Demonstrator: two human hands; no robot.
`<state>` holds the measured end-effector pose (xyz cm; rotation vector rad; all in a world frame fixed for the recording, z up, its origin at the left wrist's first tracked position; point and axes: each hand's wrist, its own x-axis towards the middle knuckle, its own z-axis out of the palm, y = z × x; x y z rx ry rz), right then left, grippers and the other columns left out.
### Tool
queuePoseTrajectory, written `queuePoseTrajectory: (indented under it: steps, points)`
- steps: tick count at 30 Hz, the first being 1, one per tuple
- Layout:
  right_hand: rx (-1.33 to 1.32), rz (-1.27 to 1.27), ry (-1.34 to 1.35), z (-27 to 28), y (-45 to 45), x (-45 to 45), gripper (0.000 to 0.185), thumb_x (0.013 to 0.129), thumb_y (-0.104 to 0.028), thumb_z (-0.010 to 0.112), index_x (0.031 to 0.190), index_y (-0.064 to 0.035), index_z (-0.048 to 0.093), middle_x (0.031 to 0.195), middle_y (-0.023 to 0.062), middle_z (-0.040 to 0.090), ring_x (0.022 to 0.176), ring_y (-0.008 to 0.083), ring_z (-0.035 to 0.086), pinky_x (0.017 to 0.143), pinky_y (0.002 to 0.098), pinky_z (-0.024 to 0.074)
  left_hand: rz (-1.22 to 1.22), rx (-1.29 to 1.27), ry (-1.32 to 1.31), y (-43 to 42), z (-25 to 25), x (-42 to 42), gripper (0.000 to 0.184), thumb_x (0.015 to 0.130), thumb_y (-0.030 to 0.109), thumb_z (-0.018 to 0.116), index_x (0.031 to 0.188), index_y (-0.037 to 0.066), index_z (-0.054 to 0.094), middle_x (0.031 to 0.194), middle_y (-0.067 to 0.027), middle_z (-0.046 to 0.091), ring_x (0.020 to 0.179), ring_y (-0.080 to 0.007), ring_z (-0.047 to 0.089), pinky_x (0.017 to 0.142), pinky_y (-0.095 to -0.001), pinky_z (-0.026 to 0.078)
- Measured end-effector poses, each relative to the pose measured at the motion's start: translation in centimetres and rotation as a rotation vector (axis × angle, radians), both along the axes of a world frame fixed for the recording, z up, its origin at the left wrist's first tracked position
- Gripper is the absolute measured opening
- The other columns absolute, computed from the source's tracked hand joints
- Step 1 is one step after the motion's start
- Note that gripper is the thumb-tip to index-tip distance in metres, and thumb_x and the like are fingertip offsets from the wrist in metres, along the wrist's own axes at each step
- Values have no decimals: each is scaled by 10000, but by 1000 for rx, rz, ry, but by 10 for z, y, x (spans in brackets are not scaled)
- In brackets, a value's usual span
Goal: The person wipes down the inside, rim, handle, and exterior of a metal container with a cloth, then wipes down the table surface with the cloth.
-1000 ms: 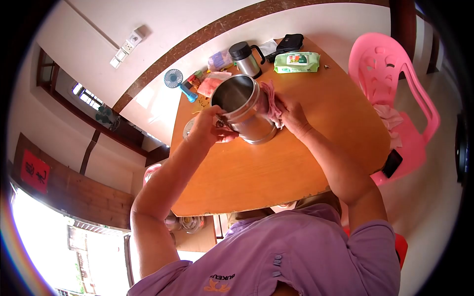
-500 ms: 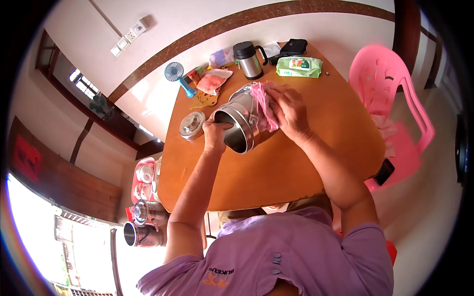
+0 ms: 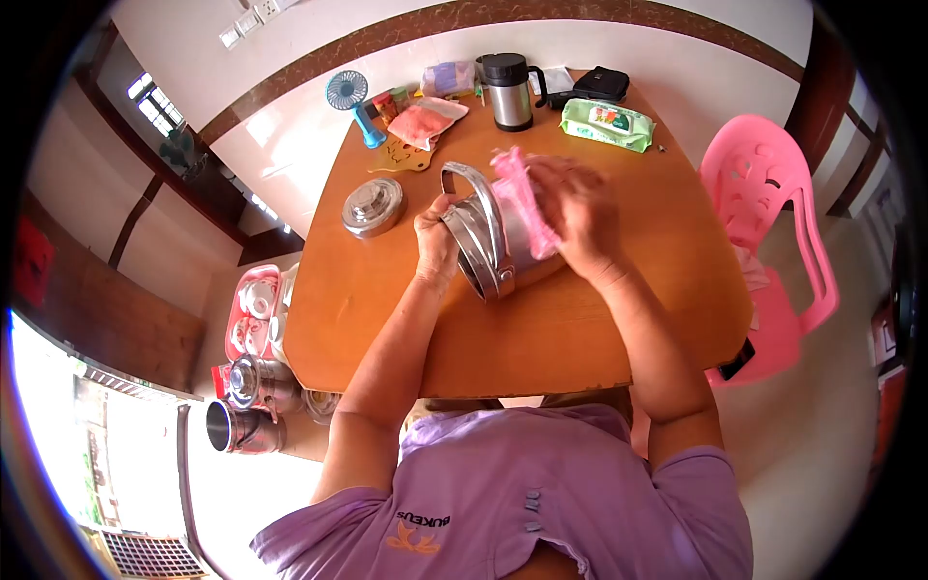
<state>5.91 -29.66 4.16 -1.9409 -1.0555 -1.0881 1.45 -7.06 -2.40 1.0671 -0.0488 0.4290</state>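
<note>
A stainless steel pail [image 3: 471, 235] with a swing handle lies tilted over the wooden table, its mouth facing left and toward me. My left hand [image 3: 437, 240] is closed on its rim, with the thumb toward the top. My right hand [image 3: 583, 208], slightly blurred, grips a pink cloth [image 3: 523, 205] and presses it against the far right part of the pail. The cloth hides that part of the wall. A round metal lid [image 3: 373, 206] rests on the table left of the pail.
Along the table's [image 3: 387, 319] back stand a blue fan [image 3: 354, 101], a black-topped steel mug [image 3: 510, 92] and a green wipes pack [image 3: 608, 125]. A pink chair [image 3: 764, 184] is at the right. More metal pots [image 3: 253, 427] and a pink basket [image 3: 238, 324] sit low at the left.
The pail has turned so its mouth shows less, and its handle now stands up across the front. My left hand has shifted on the rim. The right hand still holds the cloth on the pail.
</note>
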Motion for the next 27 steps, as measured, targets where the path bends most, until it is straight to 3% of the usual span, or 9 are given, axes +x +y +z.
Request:
queuePoseTrajectory:
  steps: [3,7,8,11,18,21,24,27]
  points:
    - [52,-69,0,-6,-12,15,281,909,-264,634,1125,-96,696,1098,24,711,1030,237,631,903,399,423,-7,81,-10,1,1,3,104,894,-50,608,952,12,668,856,-27,689,752,-106,652,668,-238,543]
    - [-50,-40,-151,4,-13,4,278,860,-126,582,1112,-71,685,1137,71,680,1079,259,624,874,392,424,-27,88,0,0,5,4,76,877,-13,657,947,14,672,842,-6,680,744,-75,629,672,-215,524]
    - [-64,96,-106,8,-10,-4,328,824,-80,561,1130,-65,677,1160,87,658,1123,272,611,875,403,429,-66,53,14,0,8,1,78,872,-5,667,947,12,677,842,-2,682,741,-66,627,672,-218,526]
    - [-172,168,-96,9,-3,-17,345,873,-159,587,1201,-74,653,1219,80,627,1179,287,580,938,422,420,-16,116,5,1,8,-1,88,871,-8,667,955,13,681,842,-5,684,736,-66,627,672,-220,528]
    - [-127,37,-6,-1,9,-16,363,969,-314,565,1254,-97,629,1281,60,601,1198,299,546,1004,422,383,90,186,85,0,13,-3,188,801,46,635,985,9,650,861,-36,669,763,-112,628,709,-253,515]
    - [-131,2,-27,-1,11,-18,368,973,-319,557,1261,-102,628,1284,60,601,1202,299,543,1012,421,381,108,177,104,0,15,-5,219,773,55,613,983,-2,643,868,-59,667,782,-133,629,738,-257,507]
    - [-130,-18,-23,-1,13,-19,368,978,-323,548,1265,-105,627,1284,60,601,1207,301,542,1018,424,378,132,198,47,0,12,-1,233,815,125,591,1010,5,630,848,-32,657,710,-91,608,639,-222,484]
    - [-129,-35,-42,-2,15,-20,364,979,-318,546,1264,-105,626,1285,62,600,1211,305,541,1015,430,381,68,265,67,6,19,-4,275,789,148,579,1014,-5,625,859,-37,657,732,-97,612,668,-227,489]
